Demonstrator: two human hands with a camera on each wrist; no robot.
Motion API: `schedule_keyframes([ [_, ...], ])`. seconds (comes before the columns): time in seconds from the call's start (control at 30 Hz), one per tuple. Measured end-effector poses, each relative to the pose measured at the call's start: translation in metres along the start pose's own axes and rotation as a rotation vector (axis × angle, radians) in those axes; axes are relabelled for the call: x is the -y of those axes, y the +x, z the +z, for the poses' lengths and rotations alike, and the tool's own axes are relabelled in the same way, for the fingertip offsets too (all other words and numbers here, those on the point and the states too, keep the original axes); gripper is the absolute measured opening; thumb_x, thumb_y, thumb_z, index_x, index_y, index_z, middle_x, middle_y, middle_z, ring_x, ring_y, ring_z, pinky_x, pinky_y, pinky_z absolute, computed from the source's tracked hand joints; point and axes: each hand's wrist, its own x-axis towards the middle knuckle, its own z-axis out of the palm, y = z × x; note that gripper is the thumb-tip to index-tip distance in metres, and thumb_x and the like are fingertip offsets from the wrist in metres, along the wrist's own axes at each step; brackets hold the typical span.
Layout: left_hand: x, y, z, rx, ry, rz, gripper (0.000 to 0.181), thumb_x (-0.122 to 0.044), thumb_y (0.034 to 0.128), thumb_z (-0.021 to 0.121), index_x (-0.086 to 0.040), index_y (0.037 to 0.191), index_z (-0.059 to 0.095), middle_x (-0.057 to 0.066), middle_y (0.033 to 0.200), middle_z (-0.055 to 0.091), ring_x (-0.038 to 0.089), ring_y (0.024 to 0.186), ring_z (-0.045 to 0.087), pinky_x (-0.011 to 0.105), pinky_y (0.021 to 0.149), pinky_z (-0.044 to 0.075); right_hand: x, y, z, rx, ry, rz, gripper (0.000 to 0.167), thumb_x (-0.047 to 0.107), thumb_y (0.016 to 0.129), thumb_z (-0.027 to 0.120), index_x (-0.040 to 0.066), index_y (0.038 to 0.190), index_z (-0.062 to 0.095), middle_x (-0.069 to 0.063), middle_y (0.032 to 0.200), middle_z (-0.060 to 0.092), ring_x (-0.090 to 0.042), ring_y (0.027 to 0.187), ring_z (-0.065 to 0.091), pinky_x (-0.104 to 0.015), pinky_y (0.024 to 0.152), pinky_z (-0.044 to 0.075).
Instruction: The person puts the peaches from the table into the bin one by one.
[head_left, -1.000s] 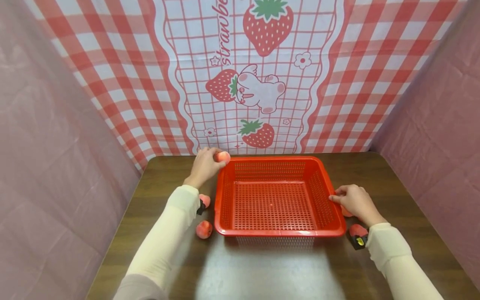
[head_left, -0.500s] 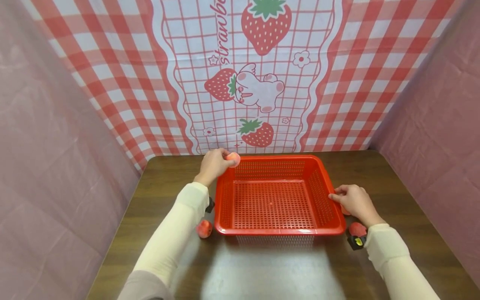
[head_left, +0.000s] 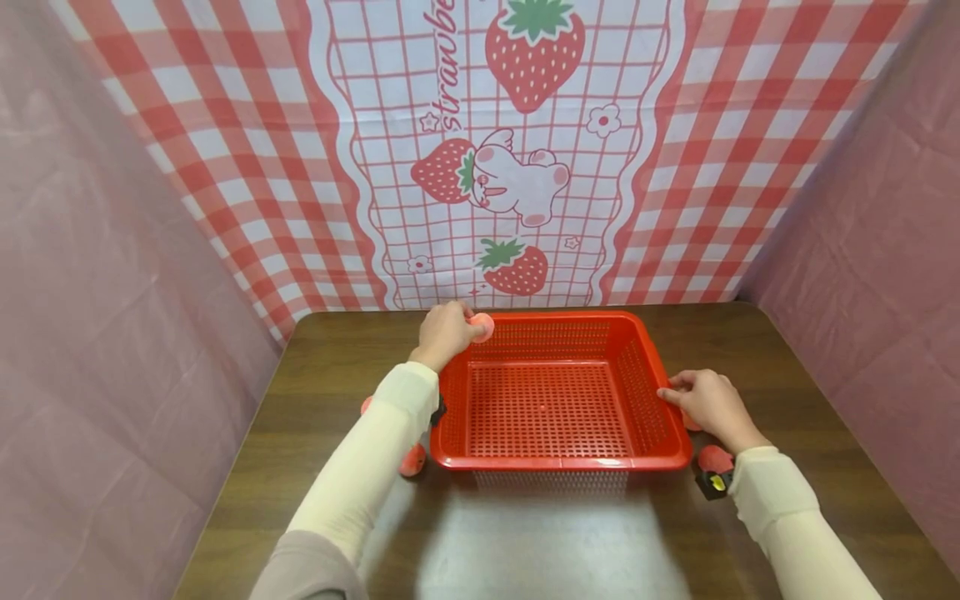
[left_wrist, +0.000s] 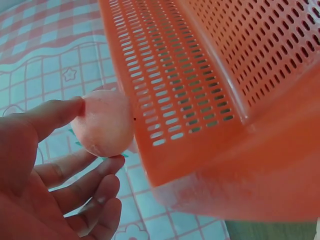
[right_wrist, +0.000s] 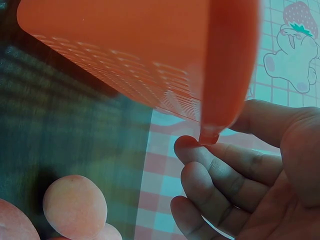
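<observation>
A red plastic basket with slotted walls stands in the middle of the table, its floor bare. At its back left corner my left hand pinches a pale pink peach between thumb and fingers. In the left wrist view that peach is beside the basket's perforated wall. My right hand grips the basket's right rim, thumb on one side and fingers beneath. The right wrist view has the fingers curled under the rim.
Left of the basket, a peach and part of another show around my left sleeve. To the right, peaches lie near my right wrist, one of them reddish. A checked strawberry cloth hangs behind the wooden table.
My left hand has moved right with the peach, from outside the basket's back left corner to over it. The right hand has kept its hold on the rim.
</observation>
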Motion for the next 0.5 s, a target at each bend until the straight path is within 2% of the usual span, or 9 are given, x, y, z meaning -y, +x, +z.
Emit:
schedule_keyframes([
  [0.1,-0.001,0.001,0.004,0.016,0.02,0.004,0.041,-0.04,0.0887,0.069,-0.008,0.114,0.068,0.009,0.107,0.071,0.026,0.096,0.066,0.04,0.085,0.054,0.0,0.001,0.0,0.003,0.002,0.001,0.046,0.025,0.092,0.067,-0.014,0.115,0.06,-0.018,0.087,0.072,-0.015,0.066,0.065,-0.033,0.061,0.057],
  [0.2,0.0,0.003,0.008,0.044,0.037,0.01,0.036,-0.039,0.0896,0.069,-0.006,0.105,0.07,0.008,0.096,0.071,0.021,0.082,0.062,0.035,0.079,0.053,0.0,0.001,0.001,0.007,0.001,0.004,0.046,0.025,0.092,0.067,-0.014,0.116,0.06,-0.018,0.087,0.072,-0.015,0.066,0.066,-0.035,0.063,0.058],
  [0.33,0.003,0.004,0.013,0.081,0.051,0.012,0.03,-0.035,0.0915,0.067,-0.005,0.088,0.069,0.005,0.074,0.061,0.016,0.064,0.045,0.03,0.063,0.043,0.001,0.001,0.0,0.008,0.001,0.007,0.046,0.024,0.092,0.067,-0.015,0.116,0.06,-0.018,0.087,0.071,-0.015,0.066,0.065,-0.038,0.065,0.059],
  [0.43,0.003,0.005,0.016,0.102,0.036,-0.001,0.024,-0.027,0.0914,0.068,-0.007,0.079,0.063,0.002,0.07,0.053,0.014,0.06,0.041,0.028,0.059,0.039,0.002,0.0,0.0,0.012,0.001,0.011,0.046,0.024,0.092,0.067,-0.014,0.116,0.059,-0.018,0.087,0.071,-0.016,0.066,0.065,-0.038,0.066,0.059],
  [0.5,0.002,0.005,0.018,0.115,0.02,0.0,0.027,-0.022,0.0905,0.068,-0.01,0.07,0.054,0.0,0.065,0.046,0.013,0.058,0.036,0.027,0.056,0.036,0.002,0.0,-0.001,0.013,0.0,0.014,0.046,0.024,0.092,0.067,-0.014,0.116,0.059,-0.018,0.087,0.071,-0.016,0.066,0.065,-0.039,0.066,0.059],
])
